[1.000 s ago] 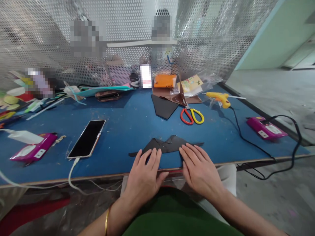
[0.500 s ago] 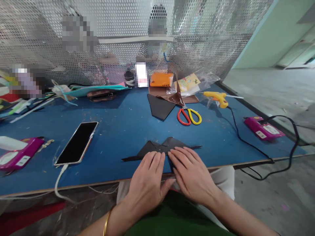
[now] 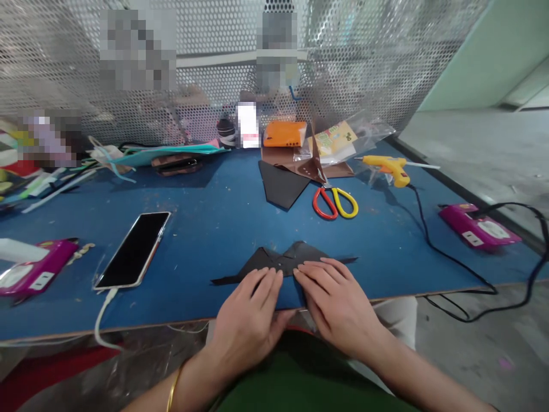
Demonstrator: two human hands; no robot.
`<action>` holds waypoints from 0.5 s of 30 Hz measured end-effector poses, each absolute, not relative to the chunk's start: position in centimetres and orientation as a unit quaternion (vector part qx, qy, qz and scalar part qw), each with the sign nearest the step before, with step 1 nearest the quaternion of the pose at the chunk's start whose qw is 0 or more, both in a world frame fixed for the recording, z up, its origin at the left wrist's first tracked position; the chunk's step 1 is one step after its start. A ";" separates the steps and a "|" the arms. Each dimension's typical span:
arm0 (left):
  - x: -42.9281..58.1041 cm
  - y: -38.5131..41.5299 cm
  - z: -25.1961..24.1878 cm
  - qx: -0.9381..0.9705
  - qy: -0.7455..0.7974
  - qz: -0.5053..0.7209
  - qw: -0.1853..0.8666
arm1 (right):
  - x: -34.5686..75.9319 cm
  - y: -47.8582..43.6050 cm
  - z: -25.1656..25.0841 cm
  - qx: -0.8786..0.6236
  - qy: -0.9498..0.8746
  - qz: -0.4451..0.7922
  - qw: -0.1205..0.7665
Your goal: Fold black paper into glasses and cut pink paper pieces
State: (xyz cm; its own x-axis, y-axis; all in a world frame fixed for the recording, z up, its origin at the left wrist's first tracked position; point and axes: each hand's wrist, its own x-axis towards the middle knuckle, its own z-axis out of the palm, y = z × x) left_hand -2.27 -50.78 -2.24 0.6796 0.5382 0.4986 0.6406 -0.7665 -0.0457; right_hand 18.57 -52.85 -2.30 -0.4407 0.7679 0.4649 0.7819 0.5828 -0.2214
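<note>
A folded black sheet [image 3: 300,254], paper or thin foam by its look, lies near the table's front edge with two raised points and thin ends to either side. My left hand [image 3: 249,315] rests its outstretched fingers on the sheet's near edge, thumb below the table edge. Beside it, my right hand [image 3: 341,303] lays its fingers flat along the right part of the same edge. Both hands press from above and neither is closed round anything. The fingers hide the sheet's near edge. Farther back lie scissors [image 3: 325,204] with one red and one yellow handle, and a flat black piece [image 3: 283,186].
A phone [image 3: 135,250] on a white cable lies at left, by a purple power strip [image 3: 40,269]. At right are a yellow glue gun [image 3: 388,166] and another purple power strip [image 3: 478,226] with black cords. An orange box [image 3: 283,134] stands before the perforated screen [image 3: 214,34].
My left hand has shifted slightly left and its fingers have spread a little. My right hand stays on the sheet. The camera view has shifted a little.
</note>
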 end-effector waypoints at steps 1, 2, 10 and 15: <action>-2.7 -50.8 -2.3 -0.907 -0.328 -0.239 0.111 | 18.6 -52.7 -2.2 -0.459 -0.843 -0.005 0.281; -3.0 -50.8 -2.4 -0.906 -0.330 -0.241 0.114 | 18.5 -52.5 -2.1 -0.464 -0.835 0.001 0.297; -2.7 -50.7 -2.2 -0.906 -0.331 -0.224 0.138 | 17.4 -49.5 -0.4 -0.578 -0.760 0.141 0.263; -2.7 -50.6 -2.3 -0.904 -0.325 -0.232 0.152 | 16.8 -47.5 1.9 -0.630 -0.733 0.232 0.113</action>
State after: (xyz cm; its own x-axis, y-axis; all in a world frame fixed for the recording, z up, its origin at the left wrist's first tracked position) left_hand -2.71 -50.58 -2.33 0.6814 0.5172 0.5178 0.6583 -0.7423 -0.1249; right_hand 16.84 -47.47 1.91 -0.1810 0.9753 -0.1262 0.8699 0.0990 -0.4831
